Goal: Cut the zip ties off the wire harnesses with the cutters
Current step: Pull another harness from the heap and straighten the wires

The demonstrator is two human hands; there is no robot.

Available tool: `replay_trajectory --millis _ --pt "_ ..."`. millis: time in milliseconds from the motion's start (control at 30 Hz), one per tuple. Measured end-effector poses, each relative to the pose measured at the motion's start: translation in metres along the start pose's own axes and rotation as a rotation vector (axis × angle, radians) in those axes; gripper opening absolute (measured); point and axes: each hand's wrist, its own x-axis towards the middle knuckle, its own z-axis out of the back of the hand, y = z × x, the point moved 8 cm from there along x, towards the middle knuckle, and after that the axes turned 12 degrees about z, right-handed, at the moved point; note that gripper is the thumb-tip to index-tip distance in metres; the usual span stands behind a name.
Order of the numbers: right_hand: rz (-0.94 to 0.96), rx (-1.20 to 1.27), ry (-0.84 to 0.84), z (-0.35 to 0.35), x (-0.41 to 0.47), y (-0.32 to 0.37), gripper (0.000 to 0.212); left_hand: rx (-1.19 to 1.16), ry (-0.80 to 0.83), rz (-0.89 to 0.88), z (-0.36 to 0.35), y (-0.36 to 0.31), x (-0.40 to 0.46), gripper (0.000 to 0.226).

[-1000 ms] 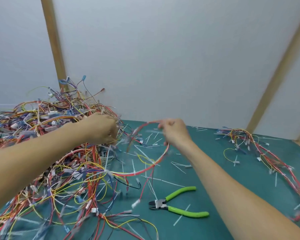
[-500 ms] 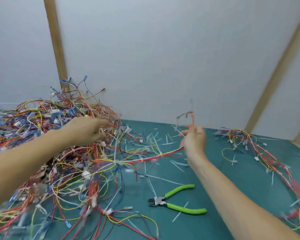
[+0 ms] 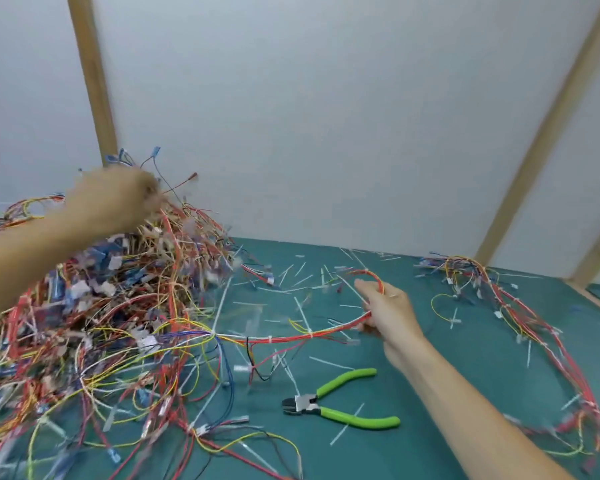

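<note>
A big tangled pile of wire harnesses (image 3: 94, 327) covers the left of the green mat. My left hand (image 3: 113, 199) is raised above it, blurred, gripping a clump of wires from the pile. My right hand (image 3: 387, 311) holds one red-and-orange harness (image 3: 281, 337) that stretches left into the pile, with white zip ties along it. The cutters (image 3: 340, 405), green-handled, lie on the mat below my right hand, touched by neither hand.
A second bunch of harnesses (image 3: 520, 317) lies at the right of the green mat (image 3: 413, 455). Cut white zip-tie pieces (image 3: 302, 306) are scattered over the middle. A white wall with wooden battens (image 3: 90, 77) stands behind.
My left hand has lifted up and back with a clump of wires, raising the pile. My right hand has moved right, pulling the red harness out taut.
</note>
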Motion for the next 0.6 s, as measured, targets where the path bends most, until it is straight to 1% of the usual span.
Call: replay_trajectory --millis 33,67,100,167,200,233,267,300,333,367,400,433,467,500,533,567,600 --pt "0.005 0.029 0.011 -0.002 -0.003 0.004 0.023 -0.021 -0.081 0.112 0.012 0.027 0.016 0.036" --pt "0.006 0.071 0.02 -0.004 -0.006 0.009 0.024 -0.009 -0.11 0.214 0.017 0.053 0.026 0.037" --pt "-0.002 0.121 0.028 -0.005 -0.009 0.014 0.023 0.006 -0.094 0.288 0.015 0.073 0.03 0.035" --pt "-0.044 0.259 0.04 -0.011 -0.014 0.022 0.021 0.031 0.001 0.377 0.002 0.092 0.03 0.025" --pt "-0.067 0.34 0.041 -0.014 -0.017 0.026 0.022 0.078 0.045 0.405 -0.005 0.095 0.028 0.028" --pt "-0.08 0.396 0.047 -0.017 -0.019 0.027 0.022 0.151 0.069 0.422 -0.008 0.096 0.025 0.038" --pt "-0.085 0.412 0.069 -0.021 -0.02 0.027 0.021 0.232 0.05 0.401 -0.005 0.091 0.02 0.051" --pt "-0.089 0.387 0.109 -0.025 -0.022 0.025 0.02 0.275 -0.002 0.351 0.004 0.077 0.012 0.063" --pt "-0.1 0.335 0.164 -0.031 -0.025 0.022 0.018 0.285 -0.066 0.266 0.015 0.056 0.003 0.068" --pt "-0.121 0.268 0.229 -0.037 -0.028 0.017 0.017 0.298 -0.118 0.147 0.026 0.026 -0.012 0.066" --pt "-0.15 0.205 0.296 -0.044 -0.032 0.013 0.017 0.295 -0.126 0.008 0.032 -0.007 -0.03 0.06" --pt "-0.174 0.134 0.359 -0.049 -0.037 0.01 0.019 0.259 -0.062 -0.131 0.032 -0.038 -0.052 0.054" --pt "-0.178 0.035 0.417 -0.052 -0.042 0.008 0.023 0.189 0.078 -0.246 0.025 -0.064 -0.076 0.044" --pt "-0.147 -0.114 0.469 -0.054 -0.046 0.009 0.028 0.155 0.279 -0.312 0.012 -0.081 -0.103 0.033" --pt "-0.087 -0.317 0.526 -0.056 -0.05 0.012 0.037 0.175 0.493 -0.348 -0.005 -0.091 -0.128 0.033" --pt "-0.018 -0.577 0.589 -0.056 -0.055 0.014 0.049 0.236 0.654 -0.389 -0.021 -0.095 -0.152 0.044" --pt "0.069 -0.883 0.628 -0.053 -0.059 0.018 0.063 0.313 0.721 -0.427 -0.033 -0.092 -0.167 0.054"
